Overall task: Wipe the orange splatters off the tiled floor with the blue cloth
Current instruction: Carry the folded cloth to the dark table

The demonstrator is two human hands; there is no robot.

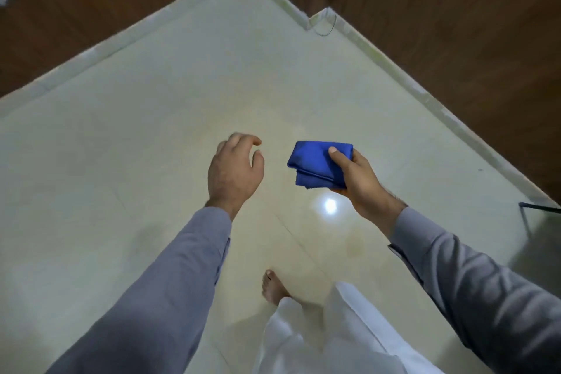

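Note:
A folded blue cloth (pixel 315 165) is held in the air in my right hand (pixel 355 179), thumb on top and fingers underneath. My left hand (pixel 235 171) hovers beside it on the left, empty, fingers loosely curled and apart. Both hands are well above the pale tiled floor (pixel 151 146). A faint yellowish-orange stain (pixel 355 244) shows on the tiles below my right wrist, near a bright light reflection (pixel 330 206). No strong orange splatters are distinct in this blurred view.
Dark wooden walls (pixel 455 39) with pale skirting enclose the floor corner at the top. A thin wire loop (pixel 326 29) lies by the notch in the skirting. My bare foot (pixel 274 287) and white trouser leg stand bottom centre. A dark metal frame (pixel 534 208) juts in at right.

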